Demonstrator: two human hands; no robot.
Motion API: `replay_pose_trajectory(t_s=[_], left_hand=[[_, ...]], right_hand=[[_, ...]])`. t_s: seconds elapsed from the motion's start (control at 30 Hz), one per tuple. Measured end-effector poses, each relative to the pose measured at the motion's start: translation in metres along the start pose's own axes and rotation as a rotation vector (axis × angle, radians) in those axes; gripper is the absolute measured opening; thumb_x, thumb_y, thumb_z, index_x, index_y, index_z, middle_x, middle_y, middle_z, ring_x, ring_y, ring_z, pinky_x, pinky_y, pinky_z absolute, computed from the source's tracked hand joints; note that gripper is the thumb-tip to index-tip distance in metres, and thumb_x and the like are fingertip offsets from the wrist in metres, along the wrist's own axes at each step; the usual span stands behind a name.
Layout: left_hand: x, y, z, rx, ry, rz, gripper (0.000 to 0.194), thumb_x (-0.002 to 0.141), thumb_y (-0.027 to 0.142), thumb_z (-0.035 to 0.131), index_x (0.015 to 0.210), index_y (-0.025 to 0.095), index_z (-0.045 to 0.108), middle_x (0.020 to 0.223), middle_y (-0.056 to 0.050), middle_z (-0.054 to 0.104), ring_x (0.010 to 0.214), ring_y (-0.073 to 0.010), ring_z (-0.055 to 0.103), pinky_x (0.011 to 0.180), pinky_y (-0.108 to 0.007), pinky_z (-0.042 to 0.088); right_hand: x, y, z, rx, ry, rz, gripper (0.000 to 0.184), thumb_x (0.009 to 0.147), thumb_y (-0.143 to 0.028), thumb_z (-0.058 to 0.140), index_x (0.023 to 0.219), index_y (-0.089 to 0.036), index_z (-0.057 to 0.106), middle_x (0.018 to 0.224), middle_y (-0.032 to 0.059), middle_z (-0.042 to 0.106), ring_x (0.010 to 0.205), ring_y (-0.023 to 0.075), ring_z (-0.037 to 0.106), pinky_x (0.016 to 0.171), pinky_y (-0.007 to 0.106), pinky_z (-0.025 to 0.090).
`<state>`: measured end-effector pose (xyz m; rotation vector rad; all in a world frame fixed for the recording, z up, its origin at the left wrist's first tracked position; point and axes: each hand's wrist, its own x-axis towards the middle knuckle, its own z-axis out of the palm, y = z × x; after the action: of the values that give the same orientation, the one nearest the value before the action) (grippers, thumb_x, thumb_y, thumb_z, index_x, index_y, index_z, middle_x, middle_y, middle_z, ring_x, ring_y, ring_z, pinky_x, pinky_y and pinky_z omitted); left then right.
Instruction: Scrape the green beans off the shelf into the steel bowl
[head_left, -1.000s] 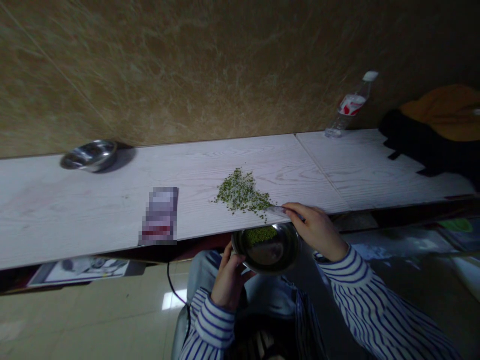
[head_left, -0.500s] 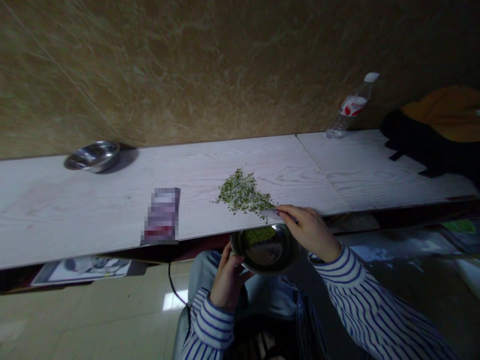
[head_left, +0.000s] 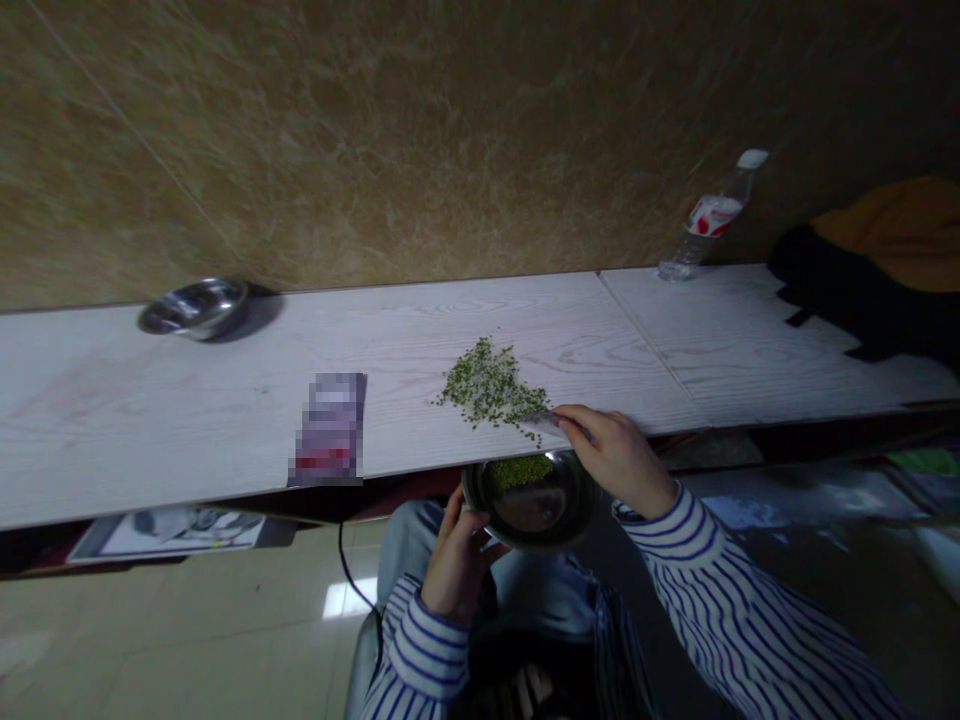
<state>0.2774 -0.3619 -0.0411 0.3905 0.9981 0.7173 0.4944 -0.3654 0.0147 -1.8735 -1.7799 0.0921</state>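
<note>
My left hand [head_left: 459, 560] grips the left rim of a metal bowl [head_left: 551, 530], which is tilted just below the table's front edge. Inside it lie small green beans [head_left: 521, 471], gathered at the far side. My right hand [head_left: 616, 455] pinches a thin, pale, flat card-like piece [head_left: 541, 423]; its exact kind is unclear. The piece's edge touches the near right side of a loose pile of green beans mixed with white grains [head_left: 489, 385] on the white wood-grain table [head_left: 405, 330].
Another metal bowl [head_left: 196, 310] stands at the back left. A flat, pixelated rectangular packet or card [head_left: 328, 430] lies left of the pile. At the back right are a plastic bottle [head_left: 709, 218] and a black and orange cloth item [head_left: 885, 250]. A wall [head_left: 450, 150] rises behind.
The whole view has shifted slightly. The card-like piece has moved a little at the near edge of the pile. My left hand keeps its hold on the bowl.
</note>
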Motion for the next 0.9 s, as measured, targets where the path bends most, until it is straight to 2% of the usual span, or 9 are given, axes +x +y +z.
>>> replay_pose_trajectory(t_s=[0.2, 0.4, 0.9], left_hand=[[0.0036, -0.002, -0.0045, -0.009, -0.021, 0.007, 0.051, 0.068, 0.021, 0.061, 0.118, 0.027, 0.052, 0.101, -0.003, 0.063, 0.079, -0.0185, 0.06, 0.066, -0.033, 0.049], [0.0032, -0.0011, -0.0059, -0.004, -0.034, 0.007, 0.051, 0.071, 0.02, 0.059, 0.12, 0.028, 0.05, 0.103, -0.004, 0.062, 0.08, -0.018, 0.06, 0.065, -0.033, 0.049], [0.0038, -0.0011, -0.008, -0.011, -0.048, 0.015, 0.05, 0.073, 0.019, 0.057, 0.121, 0.027, 0.048, 0.105, -0.004, 0.06, 0.083, -0.0181, 0.058, 0.066, -0.032, 0.049]], right_hand=[[0.0005, -0.0022, -0.0018, 0.012, -0.06, -0.02, 0.025, 0.091, -0.025, 0.045, 0.105, -0.025, 0.065, 0.096, 0.0004, 0.073, 0.082, 0.0175, 0.068, 0.08, 0.031, 0.05], [0.0032, -0.0018, 0.003, 0.024, -0.014, -0.005, 0.026, 0.091, -0.025, 0.045, 0.108, -0.023, 0.064, 0.102, 0.002, 0.072, 0.087, 0.0183, 0.067, 0.082, 0.032, 0.05], [0.0099, -0.0054, 0.0061, 0.015, -0.021, -0.001, 0.026, 0.091, -0.024, 0.046, 0.109, -0.022, 0.064, 0.102, 0.0026, 0.071, 0.088, 0.0191, 0.067, 0.081, 0.032, 0.05]])
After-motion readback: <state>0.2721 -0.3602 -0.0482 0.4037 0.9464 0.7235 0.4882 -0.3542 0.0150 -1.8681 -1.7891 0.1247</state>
